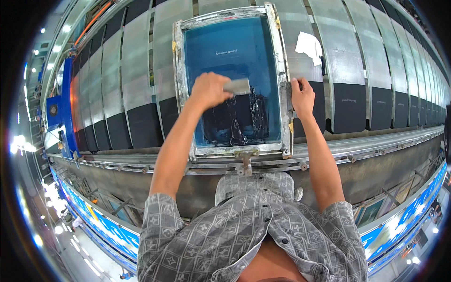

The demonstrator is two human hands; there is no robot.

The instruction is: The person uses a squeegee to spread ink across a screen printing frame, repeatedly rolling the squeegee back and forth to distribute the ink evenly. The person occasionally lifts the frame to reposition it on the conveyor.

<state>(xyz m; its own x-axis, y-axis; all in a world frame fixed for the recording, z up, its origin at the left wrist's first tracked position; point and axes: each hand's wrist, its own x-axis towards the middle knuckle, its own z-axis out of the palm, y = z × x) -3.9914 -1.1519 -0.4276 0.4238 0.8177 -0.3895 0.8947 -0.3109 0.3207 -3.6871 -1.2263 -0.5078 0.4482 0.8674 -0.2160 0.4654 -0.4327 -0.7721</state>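
Note:
A screen printing frame [285, 117] with blue mesh lies in front of me, its white edges stained. My left hand [210, 90] is closed around a squeegee [238, 86] over the middle of the mesh. Part of the squeegee is covered by my fingers, and the hand is slightly blurred. Wet black ink [236, 127] lies in glossy streaks on the near half of the mesh, below the squeegee. At the frame's right side, my right hand [303, 97] is closed, fingers bent at the edge beside a small metal bracket [286, 89].
Long printing pallets [345, 61] run in a row to both sides, with black fabric pieces [348, 108] on their near ends. A white cloth [309, 46] lies right of the frame. A metal rail [324, 157] crosses in front of me. Blue machinery [66, 108] stands at left.

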